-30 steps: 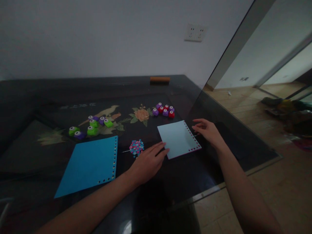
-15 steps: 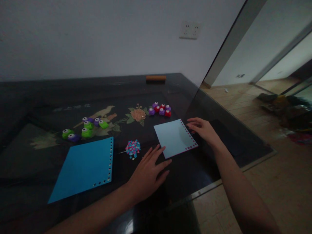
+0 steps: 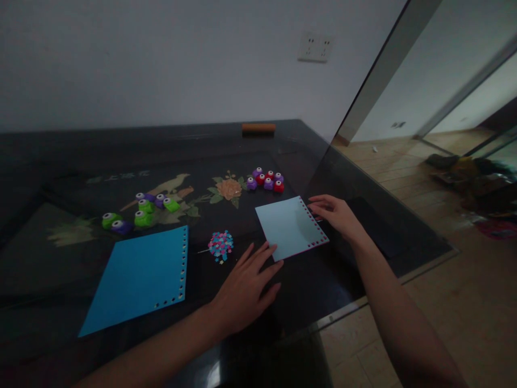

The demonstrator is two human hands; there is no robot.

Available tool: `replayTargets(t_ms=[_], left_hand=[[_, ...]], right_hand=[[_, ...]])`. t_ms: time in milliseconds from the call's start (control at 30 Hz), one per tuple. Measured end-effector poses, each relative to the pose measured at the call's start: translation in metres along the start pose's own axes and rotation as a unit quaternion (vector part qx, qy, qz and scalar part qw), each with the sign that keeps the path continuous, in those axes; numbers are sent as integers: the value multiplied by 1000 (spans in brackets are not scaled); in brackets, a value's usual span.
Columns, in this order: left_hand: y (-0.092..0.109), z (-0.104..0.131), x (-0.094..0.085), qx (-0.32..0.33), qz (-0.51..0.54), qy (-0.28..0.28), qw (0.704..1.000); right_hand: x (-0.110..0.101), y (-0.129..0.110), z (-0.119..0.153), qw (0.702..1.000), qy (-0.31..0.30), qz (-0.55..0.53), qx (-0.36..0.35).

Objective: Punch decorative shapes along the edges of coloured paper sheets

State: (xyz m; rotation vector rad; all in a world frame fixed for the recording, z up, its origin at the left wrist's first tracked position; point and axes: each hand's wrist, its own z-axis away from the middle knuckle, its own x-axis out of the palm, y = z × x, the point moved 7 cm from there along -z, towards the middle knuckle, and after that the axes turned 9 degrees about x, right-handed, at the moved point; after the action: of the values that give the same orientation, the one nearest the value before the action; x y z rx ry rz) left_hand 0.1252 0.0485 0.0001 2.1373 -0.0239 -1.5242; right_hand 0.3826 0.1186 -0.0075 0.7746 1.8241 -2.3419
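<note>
- Beyond left hand [image 3: 247,284] and right hand [image 3: 337,216], plain pale wall [image 3: 153,64] with white socket plate [image 3: 315,47]
- Beneath both, dark glossy tabletop [image 3: 210,148]
- Well right of right hand, tan tiled floor [image 3: 476,302] with blurred dark heap [image 3: 472,172]
- Dim, greyish light around both hands

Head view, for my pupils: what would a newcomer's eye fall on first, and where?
The bright blue sheet, with holes along two edges, stands out on the left of the dark table. Next comes the pale sheet, between the left hand and the right hand. Behind the blue sheet sit green and purple pieces with big eyes.
</note>
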Motion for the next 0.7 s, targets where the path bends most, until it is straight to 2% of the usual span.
replayTargets(t_ms=[400,700], left_hand=[[-1,1,1,3,8,5,1000],[-1,0,2,-2,5,-12,1000]], right_hand=[[2,-2,1,1000,-6,2,1],[2,-2,1,1000,-10,-9,10]])
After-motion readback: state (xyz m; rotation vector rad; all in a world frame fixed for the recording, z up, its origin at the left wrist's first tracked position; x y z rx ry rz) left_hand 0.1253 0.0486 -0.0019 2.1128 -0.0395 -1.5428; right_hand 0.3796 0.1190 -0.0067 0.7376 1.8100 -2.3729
